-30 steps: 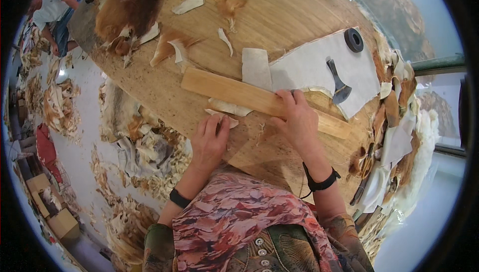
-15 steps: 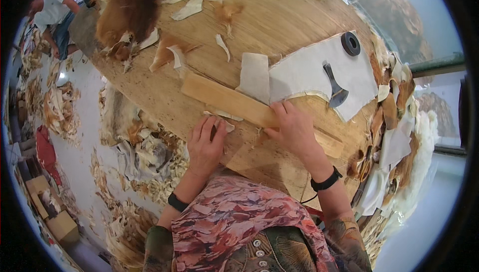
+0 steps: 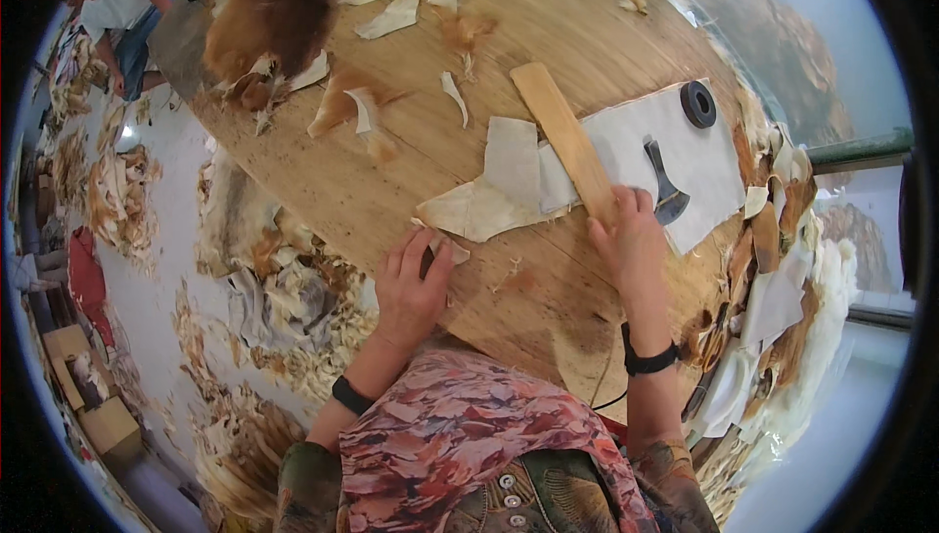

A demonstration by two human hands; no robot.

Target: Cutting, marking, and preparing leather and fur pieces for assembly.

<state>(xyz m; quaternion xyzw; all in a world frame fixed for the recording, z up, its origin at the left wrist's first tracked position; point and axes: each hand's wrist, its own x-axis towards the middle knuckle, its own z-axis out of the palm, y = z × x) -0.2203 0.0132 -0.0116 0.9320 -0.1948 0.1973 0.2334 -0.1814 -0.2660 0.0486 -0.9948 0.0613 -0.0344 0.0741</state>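
Note:
A flat wooden strip (image 3: 562,137) slants away across a pale sheet of hide (image 3: 616,147), with my right hand (image 3: 631,240) closed on its near end. My left hand (image 3: 416,284) rests at the near table edge with curled fingers. Something small and dark shows between its thumb and fingers, too hidden to name, and a pale scrap peeks out beside it. To the right of the strip, a dark fan-bladed knife (image 3: 668,191) lies on the sheet, below a black ring (image 3: 698,105). A smaller pale piece (image 3: 512,158) overlaps the sheet's left part.
Brown fur (image 3: 264,20) and pale offcuts (image 3: 391,17) lie on the far side of the wooden table (image 3: 411,122). Scissors with orange handles (image 3: 709,337) and stacked hide pieces (image 3: 773,298) sit along the right edge. Scraps (image 3: 293,308) cover the floor at left, where another person (image 3: 122,5) bends.
My right hand has swung the wooden strip up and away from the near table area onto the pale sheet, uncovering the sheet's left part. My left hand has stayed nearly in place.

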